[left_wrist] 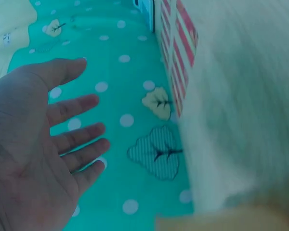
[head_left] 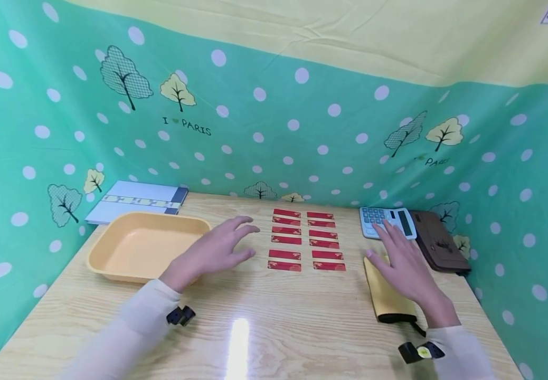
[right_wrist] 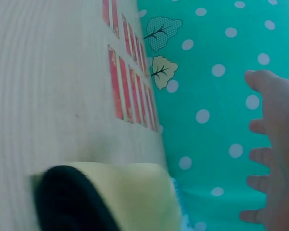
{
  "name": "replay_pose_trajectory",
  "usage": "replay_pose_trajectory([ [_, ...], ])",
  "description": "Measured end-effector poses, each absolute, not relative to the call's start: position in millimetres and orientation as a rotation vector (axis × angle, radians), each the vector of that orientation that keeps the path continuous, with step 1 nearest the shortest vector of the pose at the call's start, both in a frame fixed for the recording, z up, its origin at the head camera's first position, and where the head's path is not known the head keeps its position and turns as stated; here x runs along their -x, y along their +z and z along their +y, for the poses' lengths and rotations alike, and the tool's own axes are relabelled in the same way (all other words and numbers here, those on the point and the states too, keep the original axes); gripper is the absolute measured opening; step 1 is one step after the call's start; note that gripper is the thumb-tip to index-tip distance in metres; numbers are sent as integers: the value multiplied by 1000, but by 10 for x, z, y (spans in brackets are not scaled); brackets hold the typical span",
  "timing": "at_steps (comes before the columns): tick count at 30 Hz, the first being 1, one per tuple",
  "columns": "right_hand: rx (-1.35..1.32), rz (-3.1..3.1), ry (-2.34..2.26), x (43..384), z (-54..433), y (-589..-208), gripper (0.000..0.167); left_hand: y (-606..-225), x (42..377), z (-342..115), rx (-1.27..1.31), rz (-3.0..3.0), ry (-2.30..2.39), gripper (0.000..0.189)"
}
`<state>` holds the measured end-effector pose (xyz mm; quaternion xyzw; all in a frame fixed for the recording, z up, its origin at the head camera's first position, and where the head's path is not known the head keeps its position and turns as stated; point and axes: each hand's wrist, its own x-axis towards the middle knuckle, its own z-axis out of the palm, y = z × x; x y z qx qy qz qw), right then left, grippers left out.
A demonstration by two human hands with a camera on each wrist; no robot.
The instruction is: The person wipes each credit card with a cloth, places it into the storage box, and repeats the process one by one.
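My left hand hovers over the right edge of a tan plastic basin, fingers spread and holding nothing. In the left wrist view the palm of that hand shows with fingers apart. To its right, red strips with gold patterns lie in two columns on the table. My right hand, fingers extended, is above a yellow pouch with a black end, partly covering it in the head view. Its fingertips overlap the lower edge of a light blue calculator there.
A brown leather-like case lies beside the calculator at the right edge. Behind the basin is a pale blue-white folder or book. The wooden table is bordered by a green dotted curtain at the back and both sides.
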<state>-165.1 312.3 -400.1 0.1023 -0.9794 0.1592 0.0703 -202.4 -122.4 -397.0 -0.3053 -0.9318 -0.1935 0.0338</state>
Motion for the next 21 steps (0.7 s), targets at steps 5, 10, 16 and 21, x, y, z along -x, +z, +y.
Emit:
replay_pose_trajectory([
  [5, -253, -2925, 544, 1603, 3149, -4159, 74, -4099, 1984, -1058, 926, -2897, -704, 53],
  [10, -220, -2928, 629, 1552, 3193, -4275, 70, -4222, 1958, -914, 853, -2902, -887, 52],
  [16, -106, -2965, 701, 1491, 3261, -4414, 70, -4429, 2003, -809, 802, -2902, -1071, 49],
  [21, -46, -2977, 728, 1453, 3292, -4523, 72, -4602, 2053, -792, 804, -2909, -1092, 50],
])
